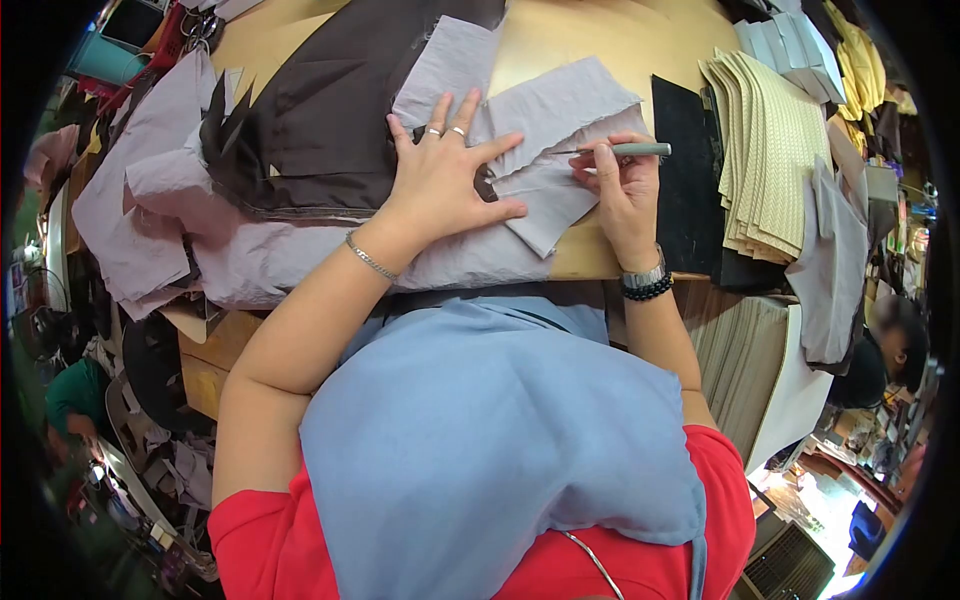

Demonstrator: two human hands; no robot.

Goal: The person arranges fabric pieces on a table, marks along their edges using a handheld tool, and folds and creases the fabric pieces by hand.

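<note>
My left hand [440, 185] lies flat with fingers spread, pressing on pale grey-lilac fabric pieces [560, 100] and the edge of a dark brown cloth [330, 120]. Two rings and a chain bracelet are on that hand and wrist. In my right hand [628, 195], a slim grey-green pen [642, 149] is gripped between thumb and fingers. Its thin tip points left, over the edge where the grey pieces overlap. More of the grey fabric [300, 262] runs under the brown cloth and along the table's front edge.
A black flat piece [685, 185] and a stack of cream textured sheets [768, 150] lie right of my right hand. Grey cloth [832, 260] hangs at the right edge. Thick stacked sheets [738, 350] stand below the yellow tabletop [620, 25]. Other people are at both sides.
</note>
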